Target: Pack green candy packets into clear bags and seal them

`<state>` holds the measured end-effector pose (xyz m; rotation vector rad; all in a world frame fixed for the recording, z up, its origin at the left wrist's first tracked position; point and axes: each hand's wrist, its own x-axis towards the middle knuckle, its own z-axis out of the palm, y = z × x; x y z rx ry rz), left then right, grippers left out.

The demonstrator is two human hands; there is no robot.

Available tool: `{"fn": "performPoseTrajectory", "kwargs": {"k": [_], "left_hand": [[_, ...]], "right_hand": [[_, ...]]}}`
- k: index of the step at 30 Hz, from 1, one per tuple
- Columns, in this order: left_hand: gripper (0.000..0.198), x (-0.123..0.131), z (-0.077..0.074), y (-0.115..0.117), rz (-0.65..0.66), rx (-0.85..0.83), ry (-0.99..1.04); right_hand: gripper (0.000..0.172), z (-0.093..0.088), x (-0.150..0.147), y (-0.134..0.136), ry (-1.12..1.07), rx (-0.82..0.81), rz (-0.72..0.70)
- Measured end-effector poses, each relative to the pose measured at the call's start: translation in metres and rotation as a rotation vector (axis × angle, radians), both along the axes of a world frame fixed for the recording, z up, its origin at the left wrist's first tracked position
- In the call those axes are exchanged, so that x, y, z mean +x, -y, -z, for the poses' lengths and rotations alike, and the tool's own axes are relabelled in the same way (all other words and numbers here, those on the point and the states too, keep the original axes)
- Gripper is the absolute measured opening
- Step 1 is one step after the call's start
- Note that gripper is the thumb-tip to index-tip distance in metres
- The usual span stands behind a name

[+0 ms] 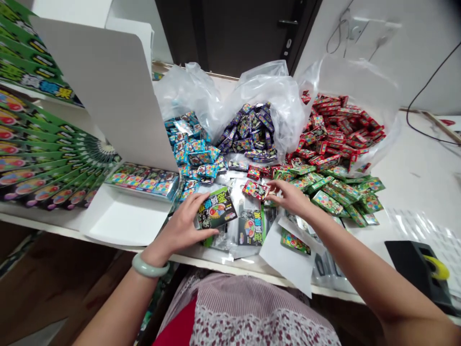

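Small red packet [254, 190], tilted black-green pouch [217, 209] alongside

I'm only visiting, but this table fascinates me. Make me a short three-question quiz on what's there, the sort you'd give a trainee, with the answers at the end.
1. Multiple choice: what does the right hand hold?
A) a roll of tape
B) a small red packet
C) a white sheet

2. True or false: the purple packets lie between the blue packets and the red pile.

3. Fill the gap: behind the left hand, the wrist wears a pale ____.

Key: 1. B. 2. True. 3. Bangle.
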<state>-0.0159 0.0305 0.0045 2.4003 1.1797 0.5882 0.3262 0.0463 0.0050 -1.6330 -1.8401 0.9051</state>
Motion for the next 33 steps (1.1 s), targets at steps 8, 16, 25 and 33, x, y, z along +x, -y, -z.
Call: {"fn": "performPoseTrajectory", "kwargs": {"k": [8,16,25,33], "left_hand": [[0.087,-0.002,-0.004,0.0,-0.014,-0.015,0.015],[0.081,-0.002,-0.013,0.002,-0.165,0.003,0.073],[0.084,-0.005,-0.006,0.002,-0.153,0.002,0.101],[0.085,-0.005,-0.006,0.003,-0.137,-0.012,0.094]], "right_hand": [[0.029,-0.02,-0.014,-0.03,0.538,0.129,-0.517],[0.048,-0.015,-0.077,-0.055,0.596,0.074,-0.426],[0.052,0.006,-0.053,-0.036,0.545,-0.12,-0.116],[0.069,-0.015,-0.027,-0.016,0.692,0.088,-0.216]]}}
